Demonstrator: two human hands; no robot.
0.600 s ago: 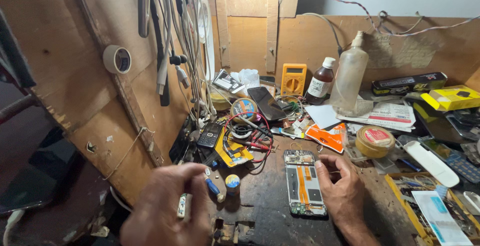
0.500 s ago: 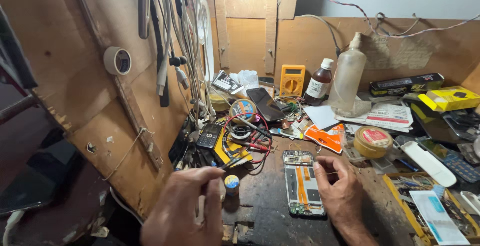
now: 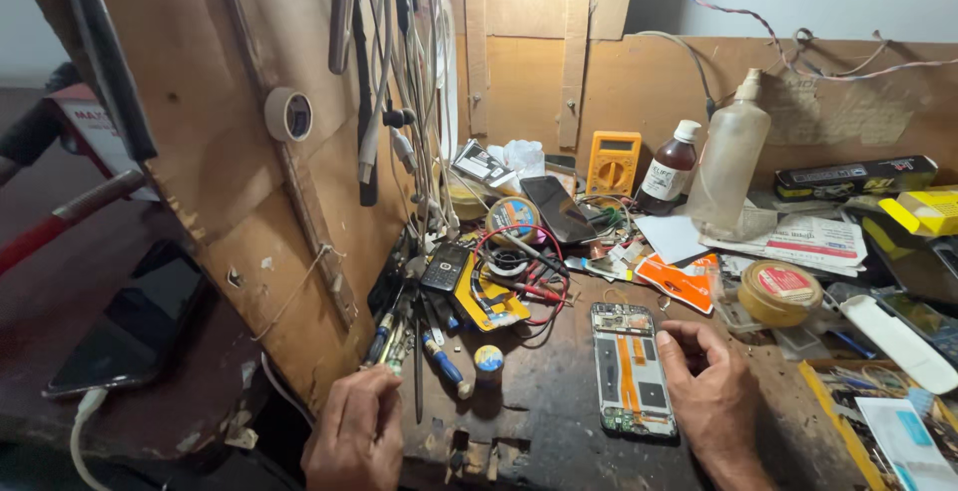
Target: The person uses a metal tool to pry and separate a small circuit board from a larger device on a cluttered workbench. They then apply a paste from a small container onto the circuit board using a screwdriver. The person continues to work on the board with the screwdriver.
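Observation:
An opened phone with its back off, showing orange ribbon cables, lies flat on the dark wooden bench. My right hand rests against its right edge, thumb and forefinger pressing on the frame. My left hand is low at the bench's front left, fingers curled together beside a bunch of screwdrivers and a thin dark tool. Whether it holds anything is hidden by the fingers. A blue-handled screwdriver and a small round blue-and-yellow container lie between my hands.
Clutter fills the back: a yellow multimeter, brown bottle, clear plastic bottle, tape roll, a dark phone, and red wires. Cables hang on the slanted wooden panel. A black phone charges at left.
My left hand has drawn back down and toward me, away from the blue-handled screwdriver. My right hand has stayed on the opened phone.

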